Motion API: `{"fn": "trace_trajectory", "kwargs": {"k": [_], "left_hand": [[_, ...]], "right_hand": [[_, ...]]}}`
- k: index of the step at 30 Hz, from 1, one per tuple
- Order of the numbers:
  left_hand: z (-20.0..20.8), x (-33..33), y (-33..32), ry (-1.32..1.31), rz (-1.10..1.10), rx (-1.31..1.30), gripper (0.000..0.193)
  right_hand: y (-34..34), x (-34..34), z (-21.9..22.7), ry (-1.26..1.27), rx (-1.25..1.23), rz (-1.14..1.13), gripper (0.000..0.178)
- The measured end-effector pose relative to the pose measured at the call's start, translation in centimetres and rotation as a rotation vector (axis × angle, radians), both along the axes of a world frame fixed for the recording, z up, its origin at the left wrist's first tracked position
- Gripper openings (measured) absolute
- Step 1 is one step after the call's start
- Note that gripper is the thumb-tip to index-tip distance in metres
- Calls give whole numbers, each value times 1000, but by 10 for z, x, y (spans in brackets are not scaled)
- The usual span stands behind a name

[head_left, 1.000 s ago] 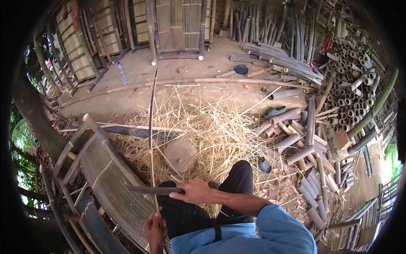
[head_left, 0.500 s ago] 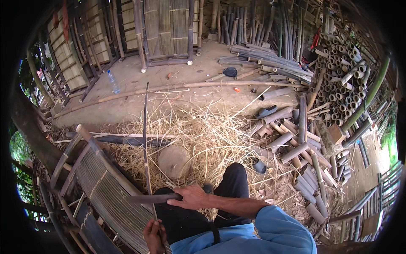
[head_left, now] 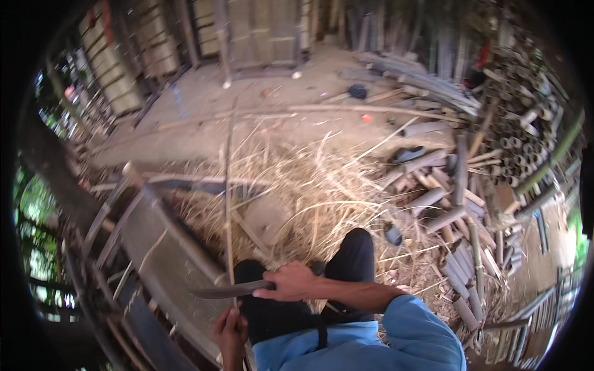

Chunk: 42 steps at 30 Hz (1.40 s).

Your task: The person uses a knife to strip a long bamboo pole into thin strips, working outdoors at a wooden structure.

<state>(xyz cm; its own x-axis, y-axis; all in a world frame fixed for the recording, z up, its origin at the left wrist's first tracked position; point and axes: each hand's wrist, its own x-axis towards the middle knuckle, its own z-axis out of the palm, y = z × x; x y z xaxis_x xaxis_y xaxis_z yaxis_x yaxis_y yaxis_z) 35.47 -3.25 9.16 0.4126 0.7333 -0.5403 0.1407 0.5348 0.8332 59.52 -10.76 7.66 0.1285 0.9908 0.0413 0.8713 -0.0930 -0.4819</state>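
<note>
My right hand [head_left: 291,282] is wrapped round the handle of a large knife [head_left: 226,290], whose broad dark blade points left above my left thigh. Lower down, my left hand [head_left: 230,328] pinches a long thin bamboo strip [head_left: 229,191] near its lower end. The strip stands away from me, past the round wood block [head_left: 267,219]. The blade crosses the strip just above my left fingers; whether its edge touches cannot be told. Pale bamboo shavings [head_left: 309,179] lie heaped around the block.
A slatted bamboo bench [head_left: 167,253] is close on my left. Cut bamboo pieces [head_left: 427,201] and stacked bamboo tubes [head_left: 520,148] lie to the right. A dark sandal [head_left: 393,234] sits beside my right knee. Bamboo frames [head_left: 260,37] stand at the back, near a plastic bottle [head_left: 178,99].
The whole view has shifted and blurred. The strip has turned, showing a browner face where it was dark. Both hands keep their grips, and the knife stays across the strip.
</note>
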Motion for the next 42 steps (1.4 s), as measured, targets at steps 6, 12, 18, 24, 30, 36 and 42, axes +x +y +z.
{"fn": "trace_trajectory", "kwargs": {"k": [6,12,18,24,30,36,42], "left_hand": [[7,-12,-3,3,-140,33,30],[10,-55,-9,10,-108,34,32],[13,-57,-11,96,-139,-7,32],[6,-54,-15,51,-152,-47,30],[5,-73,-22,57,-175,-63,30],[12,-99,-32,255,-142,18,28],[30,-120,-68,232,-105,204,17]], "right_hand": [[13,10,-23,96,-29,-257,57],[15,-45,-3,-28,-53,-41,67],[26,-27,-14,60,-17,-115,55],[42,3,-22,46,-21,-175,64],[48,22,-31,50,-168,-338,61],[57,43,-33,39,-65,-104,79],[104,201,-84,31,-82,-378,84]]}}
